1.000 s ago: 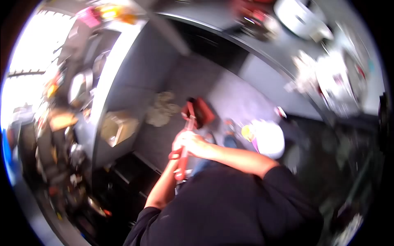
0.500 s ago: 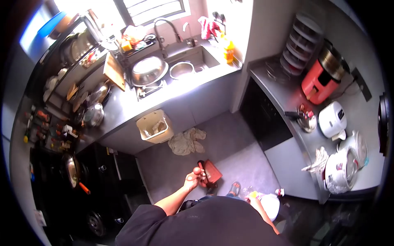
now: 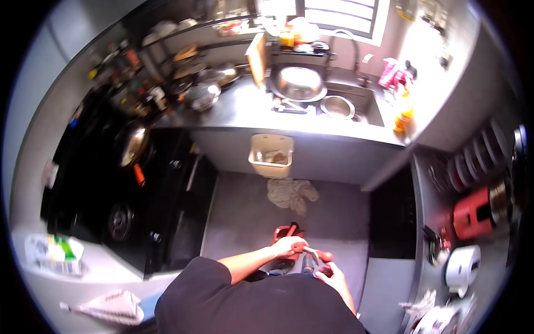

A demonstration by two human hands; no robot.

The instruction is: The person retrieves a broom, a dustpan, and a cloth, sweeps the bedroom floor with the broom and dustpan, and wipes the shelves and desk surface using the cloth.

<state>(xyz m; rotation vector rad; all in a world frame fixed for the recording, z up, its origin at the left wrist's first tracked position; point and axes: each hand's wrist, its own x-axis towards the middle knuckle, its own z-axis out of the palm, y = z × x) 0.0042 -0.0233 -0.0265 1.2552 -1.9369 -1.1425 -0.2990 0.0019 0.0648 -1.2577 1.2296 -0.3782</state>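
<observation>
Closed around a reddish, rounded item with a knob-like end (image 3: 300, 246), my left hand (image 3: 290, 245) is in front of my body. A second reddish knob-like end (image 3: 325, 256) and a pale, thin piece (image 3: 311, 253) show just right of it; I cannot tell whether these are one object. My right hand (image 3: 335, 278) is close by, lower right, fingers curled near a small dark-red shape (image 3: 325, 271) too blurred to name. Below my left hand, a red container or dustpan (image 3: 280, 232) with a dark-tipped red handle (image 3: 292, 228) is on the floor, partly hidden.
A cream bin (image 3: 271, 167) hangs at the cabinet front, above a crumpled cloth (image 3: 291, 193) on the floor. Ahead is a sink (image 3: 367, 111) with metal bowls. The black stove (image 3: 97, 195) is on the left; a red appliance (image 3: 473, 214) and white rice cooker (image 3: 463, 267) are right.
The view has turned toward the left. My right hand has left the clear plastic and yellow item at the right and come up beside my left hand, which still grips the reddish item.
</observation>
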